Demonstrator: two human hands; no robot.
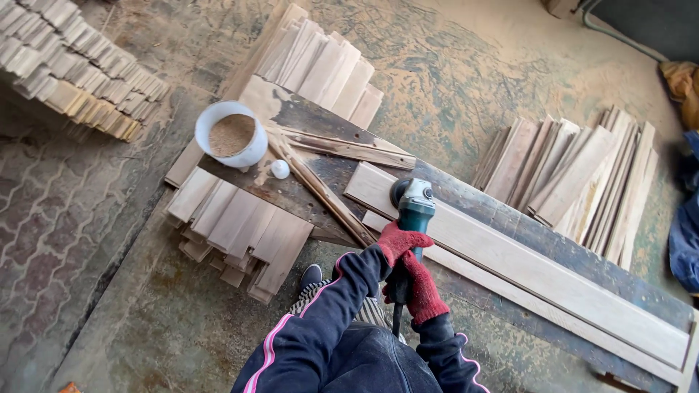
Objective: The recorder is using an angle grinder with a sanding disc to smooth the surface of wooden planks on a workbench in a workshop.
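Both hands wear red gloves and clench a green angle grinder [412, 211]. The left hand [399, 241] wraps the body just behind the head; the right hand [421, 285] grips the handle nearer the person. The grinder's head rests on the near end of a long pale plank [539, 273] lying on a dark bench [510, 218]. Left of the grinder, on the bench, stand a white bucket [251, 149] of sawdust and a small white ball [279, 169]. Stacked boards [575, 175] lie beyond the plank.
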